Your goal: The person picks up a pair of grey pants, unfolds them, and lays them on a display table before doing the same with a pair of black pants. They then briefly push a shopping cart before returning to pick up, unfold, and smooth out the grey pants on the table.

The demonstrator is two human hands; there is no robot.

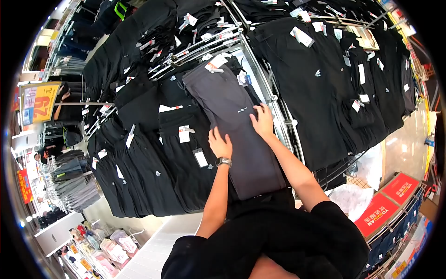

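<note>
Dark grey trousers (241, 135) lie lengthwise on the display in front of me, with white tags (216, 63) at their top end. My left hand (219, 143) rests on their left edge, fingers apart, a watch on its wrist. On the right edge, a little higher up, lies my right hand (262, 121) with its fingers spread. Neither hand grips anything. Black trousers (179, 158) with white tags lie just left of the grey pair. A metal rail (278, 111) runs close to the right of my right hand.
More black trousers (306, 83) cover the rack at the right. A yellow price sign (39, 103) stands at the left. Red signs (378, 211) and a clear plastic bag (346, 200) are at the lower right. Clothes racks (69, 186) line the left side.
</note>
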